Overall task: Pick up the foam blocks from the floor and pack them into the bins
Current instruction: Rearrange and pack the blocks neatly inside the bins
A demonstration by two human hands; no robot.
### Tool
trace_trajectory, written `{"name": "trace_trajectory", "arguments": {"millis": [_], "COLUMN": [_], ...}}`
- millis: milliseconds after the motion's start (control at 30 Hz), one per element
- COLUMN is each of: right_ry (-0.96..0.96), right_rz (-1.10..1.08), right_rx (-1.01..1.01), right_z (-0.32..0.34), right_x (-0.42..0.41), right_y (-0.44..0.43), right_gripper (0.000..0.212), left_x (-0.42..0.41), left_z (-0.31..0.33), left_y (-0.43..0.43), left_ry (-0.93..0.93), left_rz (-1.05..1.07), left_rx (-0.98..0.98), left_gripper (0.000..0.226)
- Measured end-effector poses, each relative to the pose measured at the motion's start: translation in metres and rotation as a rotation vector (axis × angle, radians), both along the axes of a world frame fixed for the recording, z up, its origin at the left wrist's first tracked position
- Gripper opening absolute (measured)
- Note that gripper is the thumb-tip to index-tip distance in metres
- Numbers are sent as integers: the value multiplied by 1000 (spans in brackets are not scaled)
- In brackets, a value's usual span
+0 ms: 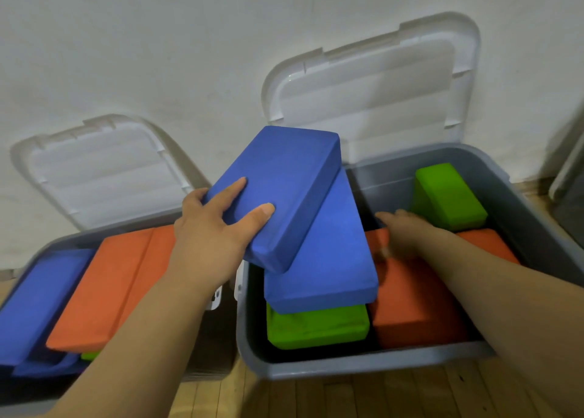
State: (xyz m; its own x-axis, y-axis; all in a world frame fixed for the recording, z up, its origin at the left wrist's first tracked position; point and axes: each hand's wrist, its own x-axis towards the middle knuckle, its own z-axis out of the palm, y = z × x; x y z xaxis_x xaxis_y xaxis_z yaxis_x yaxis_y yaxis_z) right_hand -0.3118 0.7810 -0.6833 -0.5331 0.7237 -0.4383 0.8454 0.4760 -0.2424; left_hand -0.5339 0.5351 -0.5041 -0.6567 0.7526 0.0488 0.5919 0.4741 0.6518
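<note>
My left hand (215,228) grips a blue foam block (284,184) at its near left corner and holds it tilted over the left edge of the right grey bin (363,362). Under it a second blue block (328,259) lies on a green block (316,326). My right hand (407,228), blurred, reaches into the same bin with fingers extended above an orange block (414,304). Another green block (448,196) stands at the bin's back, with more orange (486,240) beside it. The left grey bin (60,240) holds blue blocks (41,300) and orange blocks (107,285).
Both bins stand on a wooden floor (347,398) against a white wall (158,38). Each bin's clear lid leans open on the wall: the left lid (104,168) and the right lid (373,86). A grey object (568,180) sits at the far right edge.
</note>
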Motion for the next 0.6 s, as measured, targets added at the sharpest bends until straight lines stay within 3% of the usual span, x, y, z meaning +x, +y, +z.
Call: {"name": "trace_trajectory", "arguments": {"millis": [300, 467, 600], "right_ry": [169, 101, 150], "right_rz": [35, 43, 24], "right_rx": [-30, -72, -43], "right_z": [107, 123, 139], "right_x": [19, 37, 53], "right_y": [-8, -15, -16], "right_gripper": [103, 93, 99], "left_x": [5, 14, 20], "left_z": [2, 11, 17], "left_y": [-4, -9, -15], "left_ry": [40, 65, 99], "left_rz": [19, 79, 102], "left_rx": [17, 26, 19], "left_gripper": [87, 99, 91]}}
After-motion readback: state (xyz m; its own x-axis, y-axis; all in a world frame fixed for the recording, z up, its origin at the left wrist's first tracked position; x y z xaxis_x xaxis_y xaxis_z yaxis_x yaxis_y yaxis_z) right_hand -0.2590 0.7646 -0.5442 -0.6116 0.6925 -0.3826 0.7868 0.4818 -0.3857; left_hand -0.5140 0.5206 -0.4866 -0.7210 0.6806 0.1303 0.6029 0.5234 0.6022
